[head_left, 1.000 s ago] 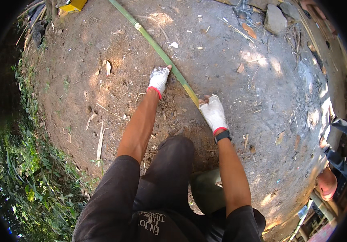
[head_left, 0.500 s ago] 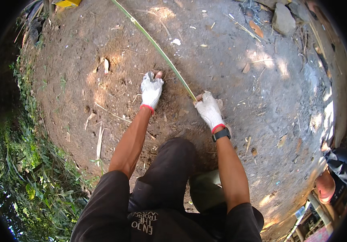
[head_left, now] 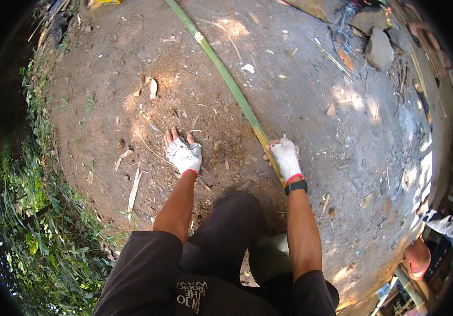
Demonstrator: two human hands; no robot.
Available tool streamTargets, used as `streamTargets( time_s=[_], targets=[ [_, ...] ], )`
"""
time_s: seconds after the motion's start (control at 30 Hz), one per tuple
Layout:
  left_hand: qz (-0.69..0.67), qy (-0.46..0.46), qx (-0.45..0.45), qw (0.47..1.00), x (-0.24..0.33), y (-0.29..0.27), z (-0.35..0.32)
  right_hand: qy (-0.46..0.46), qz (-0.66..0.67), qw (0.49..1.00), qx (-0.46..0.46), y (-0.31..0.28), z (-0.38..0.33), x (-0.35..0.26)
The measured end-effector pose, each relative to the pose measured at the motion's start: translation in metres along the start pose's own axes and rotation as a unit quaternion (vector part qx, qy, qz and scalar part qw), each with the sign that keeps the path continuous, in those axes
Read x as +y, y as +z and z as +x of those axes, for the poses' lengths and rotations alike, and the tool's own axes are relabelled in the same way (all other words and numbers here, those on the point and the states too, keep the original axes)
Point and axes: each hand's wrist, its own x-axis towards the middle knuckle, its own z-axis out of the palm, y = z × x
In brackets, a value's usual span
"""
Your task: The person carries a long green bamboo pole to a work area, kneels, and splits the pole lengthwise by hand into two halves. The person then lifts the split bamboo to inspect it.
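A long green bamboo pole (head_left: 221,68) lies on bare dirt, running from the top middle down to my right hand. My right hand (head_left: 285,157), in a white fingerless glove with a black watch at the wrist, grips the pole's near end. My left hand (head_left: 182,151), gloved the same way, rests flat on the ground with fingers spread, well left of the pole and holding nothing. My dark-trousered knee (head_left: 231,221) is between my arms.
Rocks (head_left: 379,47) and debris sit at the top right. Dry leaves and wood slivers (head_left: 134,189) are scattered on the dirt. Green plants (head_left: 36,226) line the left edge. Another person (head_left: 419,258) is at the lower right.
My left hand has let go of the pole and moved left and down onto the dirt. My right hand stays on the pole's near end.
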Motion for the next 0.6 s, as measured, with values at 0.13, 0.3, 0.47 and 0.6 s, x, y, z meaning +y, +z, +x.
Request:
streamTargets(
  time_s=[0.13, 0.3, 0.47, 0.6],
  targets=[
    [-0.002, -0.007, -0.010, 1.000, 0.004, 0.000, 0.007, 0.014, -0.013, 1.000, 0.019, 0.001, 0.014, 0.010],
    [0.010, -0.018, -0.019, 1.000, 0.003, -0.009, 0.010, 0.001, 0.004, 0.999, 0.037, 0.009, 0.011, 0.010],
    [0.005, -0.022, -0.024, 0.999, 0.006, -0.007, 0.007, -0.034, -0.007, 0.998, 0.050, 0.008, 0.009, 0.020],
    [-0.001, -0.023, -0.032, 0.999, 0.005, -0.008, 0.008, -0.032, 0.003, 0.999, 0.043, 0.004, 0.004, 0.024]
  ],
)
